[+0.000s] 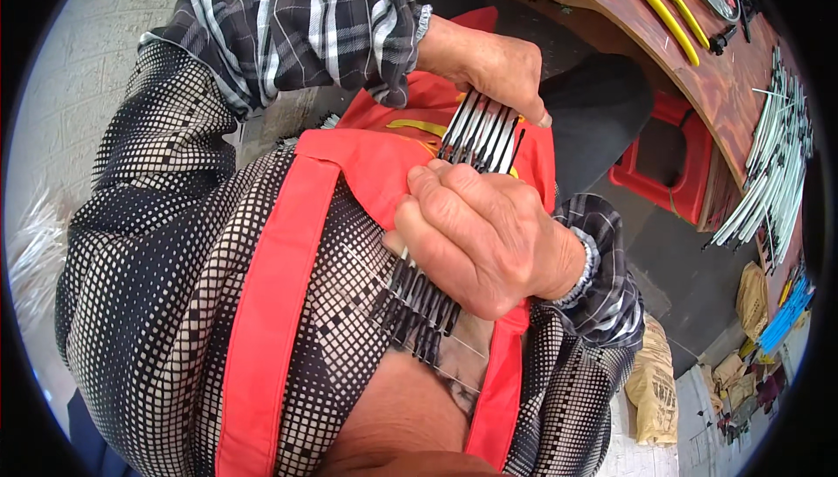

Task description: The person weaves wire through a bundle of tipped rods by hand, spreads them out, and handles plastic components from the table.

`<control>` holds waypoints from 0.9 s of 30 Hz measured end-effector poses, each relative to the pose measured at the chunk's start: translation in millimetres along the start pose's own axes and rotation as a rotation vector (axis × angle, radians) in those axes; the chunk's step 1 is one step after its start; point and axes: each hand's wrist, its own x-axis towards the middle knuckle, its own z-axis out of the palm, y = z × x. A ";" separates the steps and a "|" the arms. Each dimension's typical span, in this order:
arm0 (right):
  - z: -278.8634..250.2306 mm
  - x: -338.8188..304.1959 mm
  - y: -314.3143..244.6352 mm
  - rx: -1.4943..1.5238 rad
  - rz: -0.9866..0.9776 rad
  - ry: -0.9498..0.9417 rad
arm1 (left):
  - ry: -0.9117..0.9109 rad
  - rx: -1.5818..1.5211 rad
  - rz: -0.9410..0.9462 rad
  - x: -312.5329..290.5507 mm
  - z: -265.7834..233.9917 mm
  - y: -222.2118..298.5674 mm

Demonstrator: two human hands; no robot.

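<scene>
Head view: nearest me, uneven dark ends stick out of the bundle of thin black-and-white rods (483, 132). The right hand (476, 237) clamps its middle; the left hand (493, 67) curls over its far end, grip hidden from me. Should the right hold slacken, rods could slide or splay. Beyond the bundle, a wooden table (602, 6) bears a loose rod pile (768, 163).

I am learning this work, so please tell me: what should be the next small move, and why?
Perhaps ease the right hand and level the bundle of white strips: its lower black ends look uneven, while the left hand holds the upper part.
</scene>
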 end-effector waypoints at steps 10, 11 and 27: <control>4.9 -1.9 -3.1 0.071 0.029 -0.042 | -0.160 0.428 -0.083 20.5 12.5 9.9; 5.0 -2.1 -2.5 0.072 0.026 -0.038 | -0.186 0.479 -0.070 20.6 12.4 10.1; 7.9 -1.7 -0.3 0.030 -0.012 0.015 | 0.117 -0.101 -0.079 9.2 9.9 7.6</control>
